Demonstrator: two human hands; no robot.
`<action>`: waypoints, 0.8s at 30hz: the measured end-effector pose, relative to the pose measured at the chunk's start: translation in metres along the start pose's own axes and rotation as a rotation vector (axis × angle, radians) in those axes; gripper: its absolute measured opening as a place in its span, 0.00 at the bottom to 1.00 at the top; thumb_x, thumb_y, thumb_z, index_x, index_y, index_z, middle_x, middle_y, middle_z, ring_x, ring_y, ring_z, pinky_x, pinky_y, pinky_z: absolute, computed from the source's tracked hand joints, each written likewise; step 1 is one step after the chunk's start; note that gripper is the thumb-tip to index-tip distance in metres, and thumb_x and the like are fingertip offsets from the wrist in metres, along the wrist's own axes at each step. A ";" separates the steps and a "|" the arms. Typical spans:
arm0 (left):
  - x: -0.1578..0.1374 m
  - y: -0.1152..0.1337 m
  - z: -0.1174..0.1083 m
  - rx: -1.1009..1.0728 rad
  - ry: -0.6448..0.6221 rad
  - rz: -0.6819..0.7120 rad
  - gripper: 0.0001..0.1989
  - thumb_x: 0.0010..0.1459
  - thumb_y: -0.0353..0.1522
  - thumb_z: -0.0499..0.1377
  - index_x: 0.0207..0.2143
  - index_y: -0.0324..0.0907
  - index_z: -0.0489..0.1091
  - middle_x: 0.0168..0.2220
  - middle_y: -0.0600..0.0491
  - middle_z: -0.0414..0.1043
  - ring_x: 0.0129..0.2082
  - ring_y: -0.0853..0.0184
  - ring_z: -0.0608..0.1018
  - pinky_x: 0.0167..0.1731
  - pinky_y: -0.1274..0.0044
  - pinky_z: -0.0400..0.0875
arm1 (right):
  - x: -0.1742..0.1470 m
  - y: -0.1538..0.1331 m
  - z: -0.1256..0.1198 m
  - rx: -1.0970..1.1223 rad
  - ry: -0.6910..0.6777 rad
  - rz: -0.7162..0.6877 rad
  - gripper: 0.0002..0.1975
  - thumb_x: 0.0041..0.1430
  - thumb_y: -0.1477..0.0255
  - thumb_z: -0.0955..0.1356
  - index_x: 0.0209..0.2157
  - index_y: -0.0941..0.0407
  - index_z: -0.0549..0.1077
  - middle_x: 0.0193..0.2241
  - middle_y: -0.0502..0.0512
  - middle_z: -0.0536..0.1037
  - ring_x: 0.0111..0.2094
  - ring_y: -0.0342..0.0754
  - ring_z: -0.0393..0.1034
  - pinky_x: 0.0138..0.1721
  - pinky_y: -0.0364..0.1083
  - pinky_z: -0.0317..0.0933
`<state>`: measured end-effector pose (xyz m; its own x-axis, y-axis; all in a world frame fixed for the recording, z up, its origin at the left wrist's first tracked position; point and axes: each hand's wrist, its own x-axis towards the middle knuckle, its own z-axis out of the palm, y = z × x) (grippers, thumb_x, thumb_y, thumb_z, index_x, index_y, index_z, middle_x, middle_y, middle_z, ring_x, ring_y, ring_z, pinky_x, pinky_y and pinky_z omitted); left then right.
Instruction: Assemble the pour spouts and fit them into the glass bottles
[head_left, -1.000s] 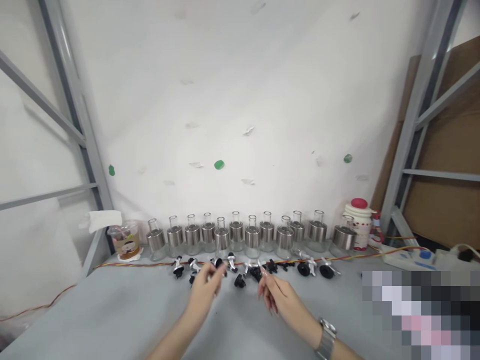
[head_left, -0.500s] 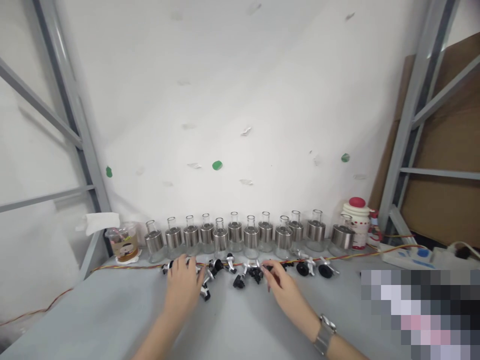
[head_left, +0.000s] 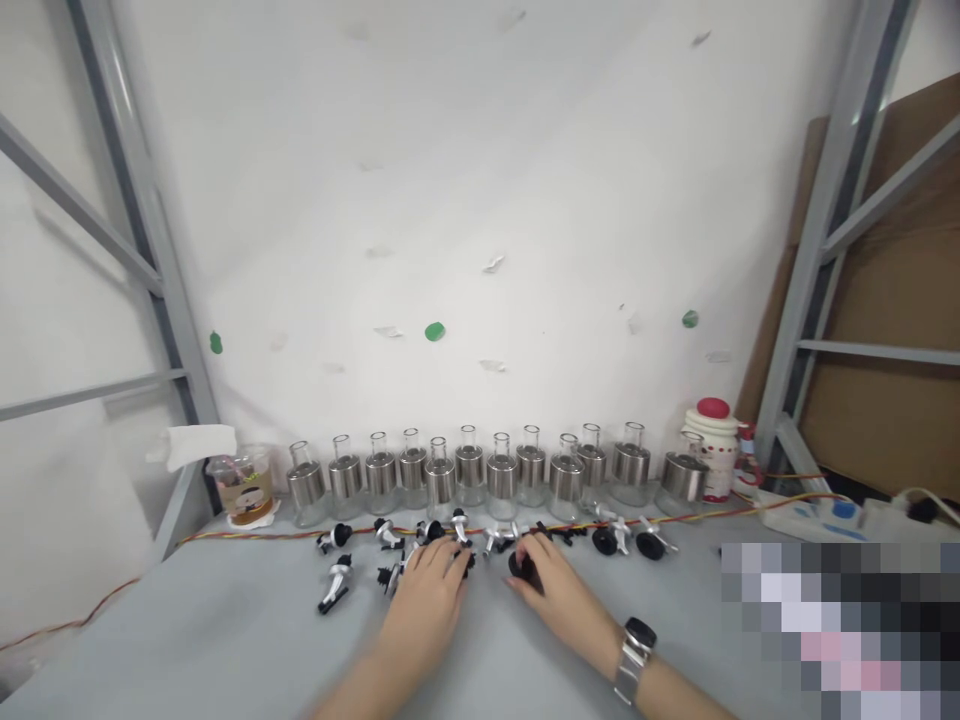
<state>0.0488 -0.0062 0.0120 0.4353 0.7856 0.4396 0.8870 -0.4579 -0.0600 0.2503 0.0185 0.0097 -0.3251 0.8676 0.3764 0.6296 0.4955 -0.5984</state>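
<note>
Remotely, I see the left hand (head_left: 429,592) spread over part of a scatter of black-and-silver pourers (head_left: 340,577), before the steel-collared glass bottles (head_left: 502,472); its grip I cannot tell. The right hand (head_left: 556,582) pinches a black fitting (head_left: 519,566). I would separate pieces singly, lest they snag.

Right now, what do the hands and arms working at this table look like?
They're a person's. The left hand and right hand are ungloved, with no sleeves in view. The right wrist wears a watch with a dark face and silvery band.
</note>
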 end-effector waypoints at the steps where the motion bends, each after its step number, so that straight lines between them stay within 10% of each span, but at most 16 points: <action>1: 0.000 -0.001 -0.002 -0.006 0.026 -0.034 0.17 0.56 0.27 0.48 0.48 0.43 0.61 0.47 0.48 0.66 0.49 0.59 0.66 0.47 0.63 0.62 | -0.001 0.000 0.000 0.009 0.002 0.012 0.05 0.50 0.73 0.63 0.32 0.54 0.64 0.34 0.52 0.68 0.36 0.48 0.64 0.39 0.46 0.58; 9: -0.001 0.009 -0.013 -0.105 0.152 -0.040 0.16 0.57 0.29 0.47 0.48 0.43 0.60 0.48 0.45 0.63 0.48 0.58 0.66 0.45 0.63 0.65 | 0.007 0.018 -0.006 0.110 0.122 0.133 0.15 0.54 0.69 0.59 0.44 0.56 0.62 0.37 0.55 0.71 0.39 0.49 0.67 0.40 0.47 0.59; 24: -0.009 0.011 -0.012 -0.365 0.200 -0.042 0.15 0.56 0.29 0.48 0.46 0.46 0.63 0.46 0.45 0.63 0.46 0.62 0.68 0.44 0.67 0.66 | 0.013 0.050 -0.062 -0.561 0.092 0.473 0.12 0.57 0.66 0.58 0.36 0.60 0.63 0.27 0.67 0.75 0.31 0.58 0.71 0.27 0.47 0.57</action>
<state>0.0528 -0.0233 0.0186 0.3296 0.7272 0.6021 0.7748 -0.5728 0.2677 0.3212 0.0518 0.0282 0.1158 0.9638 0.2400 0.9618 -0.0485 -0.2693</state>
